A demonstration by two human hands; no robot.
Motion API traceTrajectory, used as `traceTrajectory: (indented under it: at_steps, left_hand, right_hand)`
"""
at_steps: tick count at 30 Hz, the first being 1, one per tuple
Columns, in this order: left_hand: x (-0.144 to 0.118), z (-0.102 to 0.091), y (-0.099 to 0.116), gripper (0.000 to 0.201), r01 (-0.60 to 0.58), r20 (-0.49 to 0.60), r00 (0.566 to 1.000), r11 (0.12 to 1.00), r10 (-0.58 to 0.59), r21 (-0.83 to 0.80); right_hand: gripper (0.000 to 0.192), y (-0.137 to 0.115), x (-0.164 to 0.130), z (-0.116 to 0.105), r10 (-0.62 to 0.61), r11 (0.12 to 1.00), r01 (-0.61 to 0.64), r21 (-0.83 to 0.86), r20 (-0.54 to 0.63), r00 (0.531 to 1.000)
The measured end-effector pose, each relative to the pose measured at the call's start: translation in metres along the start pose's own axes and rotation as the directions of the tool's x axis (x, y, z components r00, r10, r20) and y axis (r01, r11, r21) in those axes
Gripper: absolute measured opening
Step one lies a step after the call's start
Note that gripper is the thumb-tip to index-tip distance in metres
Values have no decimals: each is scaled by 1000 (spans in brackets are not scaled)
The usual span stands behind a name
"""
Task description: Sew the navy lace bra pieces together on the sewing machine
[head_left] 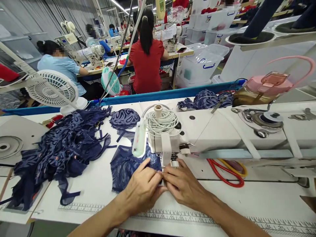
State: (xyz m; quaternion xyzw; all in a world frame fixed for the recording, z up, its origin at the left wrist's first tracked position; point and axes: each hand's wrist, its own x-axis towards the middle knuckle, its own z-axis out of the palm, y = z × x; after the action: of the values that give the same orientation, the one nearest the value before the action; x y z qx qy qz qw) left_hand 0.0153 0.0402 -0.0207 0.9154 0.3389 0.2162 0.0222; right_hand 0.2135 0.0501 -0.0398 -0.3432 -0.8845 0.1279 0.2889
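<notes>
A navy lace garment piece (120, 168) lies flat at the needle end of a white sewing machine (204, 131), its right edge near the presser area. My left hand (145, 184) rests over that edge, thumb and fingers pinching the fabric. Close against it, my right hand (182, 181) is closed at the same edge, just under the machine head. Its fingertips hide whatever they hold, and the two hands nearly touch. A navy lace cup (124, 118) sits beyond the garment piece, left of the machine head.
A heap of navy lace pieces (71, 141) covers the table's left. Red-handled scissors (229, 174) lie beneath the machine arm. A printed ruler (187, 215) runs along the front edge. Behind stand a white fan (54, 87) and a pink-lidded jug (266, 85); people sew beyond.
</notes>
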Motion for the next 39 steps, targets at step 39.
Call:
traceTrajectory:
  at_steps: [39]
  left_hand:
    - [13,1,-42,23,137,-39,990,990,-138,-20]
  right_hand:
    - [44,10,3,3,45,988,-54,-147,-63,997]
